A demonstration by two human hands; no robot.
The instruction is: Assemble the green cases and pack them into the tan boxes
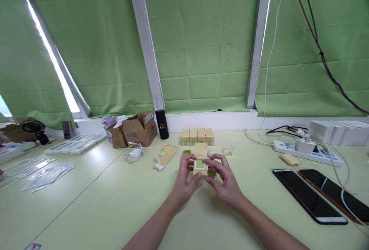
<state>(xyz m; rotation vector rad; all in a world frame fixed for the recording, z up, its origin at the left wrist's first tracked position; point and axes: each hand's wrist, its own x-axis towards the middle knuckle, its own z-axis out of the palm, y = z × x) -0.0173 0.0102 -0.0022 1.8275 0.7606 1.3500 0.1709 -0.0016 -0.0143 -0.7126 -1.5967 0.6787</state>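
Note:
Between my two hands is a small tan cardboard box [200, 168] with a green square on its front and its top flap raised. My left hand [186, 177] grips its left side, thumb low at the front. On the right edge, the fingers and thumb of my right hand [225, 179] close on the same box. Partly hidden by the hands are small green items [186, 152] behind and near the box. An opened tan box [165, 156] lies tilted to the left. A row of several similar boxes [197, 136] stands behind, and a small clear container [227, 150] sits to the right.
A coiled white cable [134, 154], a brown carton [140, 129] and a black bottle [162, 124] stand at left back. Rightward lie a power strip [307, 153], a beige oval object [290, 159] and two phones [309, 196]. Clear bags [49, 175] are at far left.

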